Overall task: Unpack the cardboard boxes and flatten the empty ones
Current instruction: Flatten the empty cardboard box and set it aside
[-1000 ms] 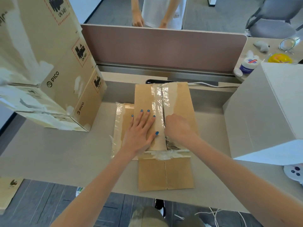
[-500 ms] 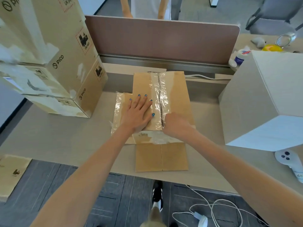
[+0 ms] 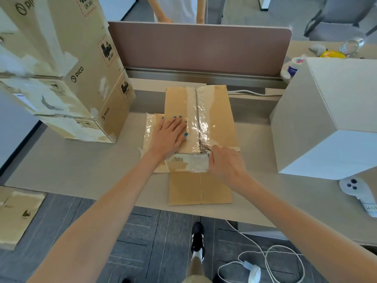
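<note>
I see a flattened cardboard box [image 3: 214, 119] lying mid-desk [image 3: 81, 172], its near end reaching the front edge. My left hand [image 3: 170, 135] presses flat on it, grip wide, fingers straight. My right hand [image 3: 224, 164] keeps a narrow grip, pinching the clear tape [image 3: 199, 119] at the box's centre seam. Stacked brown boxes [image 3: 81, 78] stand at the left rear corner, and a white box [image 3: 326, 119] sits at the right edge.

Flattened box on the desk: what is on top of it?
On the box: clear tape along its seam, the left hand pressing flat, and the right hand curled at the seam's near end. What it grips, if anything, is hidden.
</note>
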The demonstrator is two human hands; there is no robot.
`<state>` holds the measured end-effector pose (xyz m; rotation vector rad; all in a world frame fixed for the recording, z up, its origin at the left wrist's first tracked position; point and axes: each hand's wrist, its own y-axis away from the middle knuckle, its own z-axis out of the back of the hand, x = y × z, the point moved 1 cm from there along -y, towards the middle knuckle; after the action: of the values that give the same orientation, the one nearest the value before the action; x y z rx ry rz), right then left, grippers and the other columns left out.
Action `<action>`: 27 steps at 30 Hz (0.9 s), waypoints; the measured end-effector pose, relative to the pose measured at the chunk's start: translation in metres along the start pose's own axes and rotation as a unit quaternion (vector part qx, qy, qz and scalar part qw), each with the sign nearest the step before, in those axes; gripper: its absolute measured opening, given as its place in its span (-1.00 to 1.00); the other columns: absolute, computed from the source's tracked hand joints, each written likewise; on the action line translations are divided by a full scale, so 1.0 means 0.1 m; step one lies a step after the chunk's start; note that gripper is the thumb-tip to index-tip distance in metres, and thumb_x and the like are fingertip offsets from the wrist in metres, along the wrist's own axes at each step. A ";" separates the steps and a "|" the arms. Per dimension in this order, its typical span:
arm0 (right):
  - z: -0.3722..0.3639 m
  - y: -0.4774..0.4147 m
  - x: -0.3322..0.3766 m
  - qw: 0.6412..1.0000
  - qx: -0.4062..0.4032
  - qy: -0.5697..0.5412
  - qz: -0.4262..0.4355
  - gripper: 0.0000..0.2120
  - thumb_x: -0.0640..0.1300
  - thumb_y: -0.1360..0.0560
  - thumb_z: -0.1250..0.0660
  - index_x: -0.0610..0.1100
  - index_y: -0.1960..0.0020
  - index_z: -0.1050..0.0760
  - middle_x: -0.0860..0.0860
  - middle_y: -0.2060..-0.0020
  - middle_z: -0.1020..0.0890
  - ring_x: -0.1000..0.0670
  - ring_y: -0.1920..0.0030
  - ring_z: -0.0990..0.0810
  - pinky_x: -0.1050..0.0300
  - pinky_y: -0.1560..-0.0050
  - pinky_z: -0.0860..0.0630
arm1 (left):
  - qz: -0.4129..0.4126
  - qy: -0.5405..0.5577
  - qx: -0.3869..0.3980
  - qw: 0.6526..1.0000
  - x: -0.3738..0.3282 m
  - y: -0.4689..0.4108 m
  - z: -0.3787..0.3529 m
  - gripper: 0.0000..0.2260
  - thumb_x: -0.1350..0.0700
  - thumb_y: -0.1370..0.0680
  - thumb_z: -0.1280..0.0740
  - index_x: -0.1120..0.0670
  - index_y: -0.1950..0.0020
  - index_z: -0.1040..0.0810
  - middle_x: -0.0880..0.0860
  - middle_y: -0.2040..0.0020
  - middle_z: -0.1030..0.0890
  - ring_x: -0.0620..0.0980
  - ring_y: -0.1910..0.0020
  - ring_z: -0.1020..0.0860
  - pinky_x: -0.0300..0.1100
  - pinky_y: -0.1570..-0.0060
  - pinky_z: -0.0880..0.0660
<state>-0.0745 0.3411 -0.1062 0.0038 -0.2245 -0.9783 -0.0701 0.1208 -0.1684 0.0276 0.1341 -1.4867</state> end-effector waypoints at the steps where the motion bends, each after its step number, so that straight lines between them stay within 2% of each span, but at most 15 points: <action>1: -0.04 0.04 -0.06 0.999 -0.025 -0.024 0.002 -0.82 -0.11 -0.61 -0.11 -0.17 -0.04 -0.44 -0.11 0.16 -0.60 -0.19 0.14 -0.59 0.07 0.25 -0.34 | -0.007 0.009 -0.021 1.000 -0.02 0.07 0.01 -0.47 -0.12 -0.64 0.12 0.02 -0.50 -0.36 0.02 -0.54 -0.32 0.04 -0.55 -0.21 0.07 -0.54 0.00; 5: -0.20 0.22 -0.29 0.993 -0.074 -0.086 0.027 -0.84 -0.06 -0.60 -0.14 -0.12 0.02 -0.44 0.01 0.20 -0.61 -0.08 0.24 -0.56 0.09 0.28 -0.45 | -0.017 0.063 -0.084 0.994 -0.23 0.41 -0.03 -0.55 -0.03 -0.63 0.03 0.05 -0.38 -0.50 0.03 -0.43 -0.47 0.07 -0.45 -0.37 0.09 -0.48 -0.17; 8: -0.38 0.35 -0.49 0.989 -0.081 -0.113 0.046 -0.90 -0.06 -0.57 -0.23 -0.07 -0.03 -0.45 0.09 0.11 -0.57 0.03 0.28 -0.50 0.17 0.35 -0.41 | -0.029 0.084 -0.120 0.989 -0.45 0.64 -0.10 -0.63 0.06 -0.63 -0.05 0.05 -0.34 -0.52 0.04 -0.40 -0.50 0.06 -0.42 -0.41 0.09 -0.45 -0.23; 11: -0.56 0.50 -0.69 0.990 -0.068 -0.108 0.065 -0.92 -0.11 -0.53 -0.29 -0.08 0.03 -0.40 0.06 0.13 -0.51 0.03 0.31 -0.44 0.19 0.40 -0.26 | -0.019 0.090 -0.116 0.989 -0.66 0.83 -0.16 -0.62 0.07 -0.61 -0.07 0.02 -0.38 -0.48 0.04 -0.43 -0.47 0.06 -0.45 -0.36 0.10 -0.47 -0.21; 15: -0.73 0.74 -0.92 0.994 -0.030 -0.072 0.071 -0.91 -0.13 -0.54 -0.27 -0.11 -0.02 -0.42 0.00 0.12 -0.50 -0.02 0.29 -0.38 0.12 0.29 -0.24 | 0.008 0.066 -0.104 0.992 -0.83 0.97 -0.20 -0.59 0.12 -0.59 -0.15 0.04 -0.46 -0.39 0.04 -0.51 -0.37 0.06 -0.51 -0.27 0.08 -0.51 -0.11; 17: -0.83 0.86 -1.03 0.997 -0.007 -0.037 0.073 -0.88 -0.13 -0.55 -0.25 -0.12 -0.07 -0.42 -0.01 0.09 -0.50 -0.02 0.27 -0.34 0.11 0.25 -0.23 | 0.018 0.060 -0.101 0.993 -0.89 1.00 -0.21 -0.56 0.16 -0.58 -0.23 0.04 -0.48 -0.35 0.05 -0.53 -0.33 0.08 -0.52 -0.24 0.10 -0.52 -0.12; 19: -0.96 0.97 -1.15 0.997 0.023 -0.002 0.072 -0.85 -0.12 -0.55 -0.25 -0.10 -0.10 -0.41 -0.01 0.06 -0.49 -0.03 0.20 -0.40 0.12 0.22 -0.24 | 0.025 0.054 -0.094 0.994 -0.93 1.03 -0.23 -0.52 0.16 -0.58 -0.26 0.06 -0.50 -0.32 0.05 -0.55 -0.29 0.08 -0.54 -0.20 0.11 -0.53 -0.09; 22: -1.17 1.12 -1.30 0.994 0.069 0.039 0.073 -0.81 -0.12 -0.55 -0.24 -0.09 -0.15 -0.38 -0.01 -0.01 -0.48 -0.07 0.00 -0.50 0.12 0.15 -0.26 | 0.031 0.053 -0.089 0.994 -0.97 1.06 -0.26 -0.49 0.16 -0.58 -0.26 0.07 -0.53 -0.27 0.06 -0.58 -0.22 0.08 -0.58 -0.12 0.10 -0.54 -0.01; 27: -1.38 1.28 -1.50 0.991 0.098 0.068 0.054 -0.74 -0.17 -0.55 -0.25 -0.11 -0.23 -0.37 -0.05 -0.10 -0.45 -0.10 -0.13 -0.47 0.08 0.05 -0.34 | 0.045 0.064 -0.088 0.993 -1.02 1.05 -0.28 -0.48 0.16 -0.58 -0.28 0.06 -0.53 -0.25 0.06 -0.59 -0.18 0.07 -0.59 -0.05 0.10 -0.54 0.03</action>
<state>-0.0236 0.5223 -0.2561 0.2356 -0.1931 -0.8409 0.0246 0.2333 -0.1925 -0.0140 0.3626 -1.3775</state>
